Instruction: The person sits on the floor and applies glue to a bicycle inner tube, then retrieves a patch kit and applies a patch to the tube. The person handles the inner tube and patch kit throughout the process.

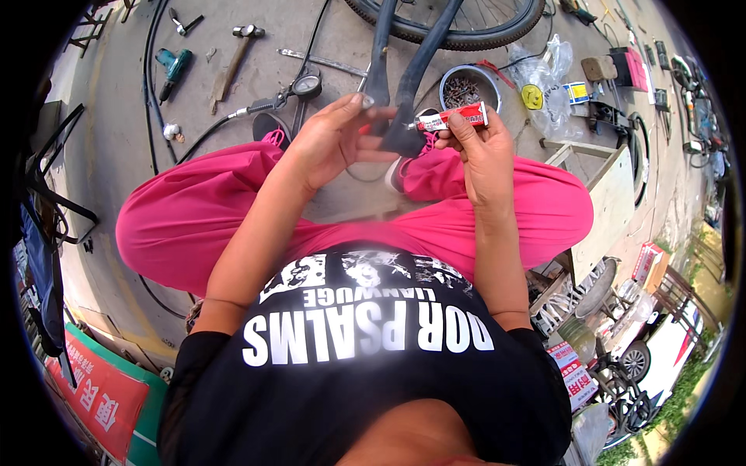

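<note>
A black bicycle inner tube (428,68) hangs down from the wheel in two strands that meet in a fold in front of me. My left hand (332,138) is at the fold, its lower fingers reaching behind the rubber. Its thumb and forefinger pinch a small pale thing (367,101), too small to name. In my right hand (488,151), a red and white squeeze tube (454,118) is held between thumb and fingers. The squeeze tube's nozzle points left, close beside the inner tube; whether they touch I cannot tell.
Beyond my hands lies a bicycle wheel (466,35). A bowl of small metal parts (465,87) and plastic bags (548,89) stand right. Left are a pump gauge (308,85), hammer (235,66) and teal power drill (174,68). A wooden box (606,182) stands near my right knee.
</note>
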Motion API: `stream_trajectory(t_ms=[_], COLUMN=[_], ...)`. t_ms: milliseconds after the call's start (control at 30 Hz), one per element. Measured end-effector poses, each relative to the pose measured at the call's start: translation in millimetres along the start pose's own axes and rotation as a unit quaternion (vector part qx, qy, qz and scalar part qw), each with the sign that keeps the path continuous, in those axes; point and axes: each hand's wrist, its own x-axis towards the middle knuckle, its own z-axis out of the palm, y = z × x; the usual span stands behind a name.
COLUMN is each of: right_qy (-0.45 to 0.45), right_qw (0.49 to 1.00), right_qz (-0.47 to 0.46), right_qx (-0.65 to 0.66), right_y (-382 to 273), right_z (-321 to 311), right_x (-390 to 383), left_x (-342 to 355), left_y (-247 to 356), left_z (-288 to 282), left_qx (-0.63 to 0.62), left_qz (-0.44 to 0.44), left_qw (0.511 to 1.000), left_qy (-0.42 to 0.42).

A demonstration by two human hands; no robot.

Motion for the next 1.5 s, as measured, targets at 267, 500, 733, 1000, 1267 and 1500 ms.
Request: stream_trajectory(t_ms=[267, 500, 733, 1000, 1267, 1500], right_qy=[-0.01, 0.012, -0.014, 0.018, -0.028, -0.033], right_qw=[0.99, 0.988, 0.94, 0.996, 0.993, 0.995], right_qz=[-0.041, -0.056, -0.128, -0.077, 0.001, 0.018], right_qx=[-0.134, -0.146, -0.317, -0.048, -0.113, -0.09], right_y=[-4.3, -11.2, -1.8, -4.5, -3.2, 2.2], right_z=[9.5, 20.9, 16.1, 30.8, 30.5, 28.8], right_x=[-13.3, -19.5, -11.0, -12.1, -5.8, 0.2], left_x=[-3.9, -3.8, -4.7, -2.3, -8.0, -10.8], left_y=[-3.1, -4.6, -9.5, -14.0, -12.4, -10.3], left_z=[4.7, 1.8, -0.9, -0.3, 3.7, 9.4], left_qx=[-0.012, 0.003, 0.036, 0.145, 0.212, 0.183], left_qz=[-0.005, 0.0, -0.003, 0.001, 0.023, 0.034], left_qw=[1.0, 1.0, 0.999, 0.989, 0.977, 0.982], left_qy=[0.007, 0.013, 0.002, 0.037, 0.012, 0.017])
